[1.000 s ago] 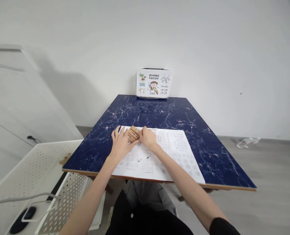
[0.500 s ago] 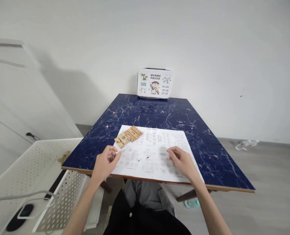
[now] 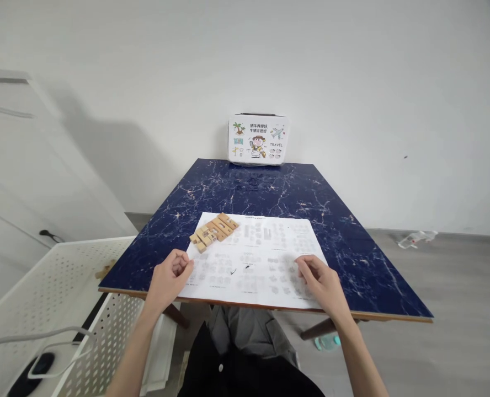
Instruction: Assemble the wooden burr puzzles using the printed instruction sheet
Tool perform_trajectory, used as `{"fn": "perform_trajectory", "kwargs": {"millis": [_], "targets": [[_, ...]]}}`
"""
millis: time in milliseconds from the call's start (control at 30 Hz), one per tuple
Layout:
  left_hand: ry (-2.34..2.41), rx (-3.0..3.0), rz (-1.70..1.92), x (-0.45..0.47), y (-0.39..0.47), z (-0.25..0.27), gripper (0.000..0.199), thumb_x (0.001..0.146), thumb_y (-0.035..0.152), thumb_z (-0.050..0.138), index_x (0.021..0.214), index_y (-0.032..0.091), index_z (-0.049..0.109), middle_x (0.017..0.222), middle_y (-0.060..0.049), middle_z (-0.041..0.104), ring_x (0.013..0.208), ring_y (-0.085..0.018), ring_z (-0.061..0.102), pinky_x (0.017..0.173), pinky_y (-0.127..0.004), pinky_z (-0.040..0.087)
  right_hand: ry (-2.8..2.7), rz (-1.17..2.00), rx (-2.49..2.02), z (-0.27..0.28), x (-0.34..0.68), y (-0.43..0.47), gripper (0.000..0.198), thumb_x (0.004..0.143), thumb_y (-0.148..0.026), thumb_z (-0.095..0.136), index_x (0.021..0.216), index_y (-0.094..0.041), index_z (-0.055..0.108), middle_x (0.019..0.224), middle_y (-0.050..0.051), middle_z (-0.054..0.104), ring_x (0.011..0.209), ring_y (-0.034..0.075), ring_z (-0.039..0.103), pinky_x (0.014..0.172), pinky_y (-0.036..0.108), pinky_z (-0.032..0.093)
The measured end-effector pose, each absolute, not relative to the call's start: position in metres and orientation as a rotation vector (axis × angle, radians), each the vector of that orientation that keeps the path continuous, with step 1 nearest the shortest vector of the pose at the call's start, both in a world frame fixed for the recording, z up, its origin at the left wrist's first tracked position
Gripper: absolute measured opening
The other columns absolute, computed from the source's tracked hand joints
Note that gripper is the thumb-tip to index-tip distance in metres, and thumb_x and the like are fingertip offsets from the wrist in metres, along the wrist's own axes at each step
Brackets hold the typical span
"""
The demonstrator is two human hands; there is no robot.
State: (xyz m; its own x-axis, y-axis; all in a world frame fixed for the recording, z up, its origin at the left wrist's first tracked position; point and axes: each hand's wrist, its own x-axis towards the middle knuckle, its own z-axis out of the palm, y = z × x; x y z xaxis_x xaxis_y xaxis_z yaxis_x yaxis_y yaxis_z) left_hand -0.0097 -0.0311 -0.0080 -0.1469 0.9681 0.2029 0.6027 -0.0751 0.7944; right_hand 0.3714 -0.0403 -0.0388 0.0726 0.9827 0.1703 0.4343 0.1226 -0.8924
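My left hand (image 3: 171,277) is over the left edge of a printed paper sheet (image 3: 239,281). Its fingers are curled, the thumb close against the index finger, and I see nothing in them. Over the sheet's right part is my right hand (image 3: 321,280), also curled with thumb and index finger close together and no object visible. Several notched wooden puzzle pieces (image 3: 216,231) lie side by side on the sheet's upper left corner, beyond my left hand. Small dark marks appear mid-sheet, too small to identify.
The sheet rests on a dark blue marbled table (image 3: 253,193). At its far edge a white case (image 3: 245,149) with cartoon prints stands against the wall. A white perforated basket (image 3: 91,342) is at lower left with a cable. Plastic bottles (image 3: 328,343) lie on the floor.
Both hands have moved outward, away from each other, and their thumbs have closed toward the index fingers. The wooden pieces and the sheet stay in place; the view has shifted slightly.
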Motion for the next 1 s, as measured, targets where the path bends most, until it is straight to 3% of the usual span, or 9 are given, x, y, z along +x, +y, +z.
{"fn": "perform_trajectory", "kwargs": {"millis": [1000], "targets": [[1.785,1.728,1.106,-0.0154,-0.0259,-0.0153,0.021,0.082,0.04,0.065,0.085,0.023,0.054,0.064,0.006,0.053,0.058,-0.013,0.051,0.057,-0.022,0.04,-1.457,0.77,-1.406,-0.0351,0.3705,-0.0401,0.04,0.098,-0.06,0.054,0.09,-0.022,0.067,0.068,0.002,0.062,0.058,0.018,0.055,0.056,0.029,0.043]]}}
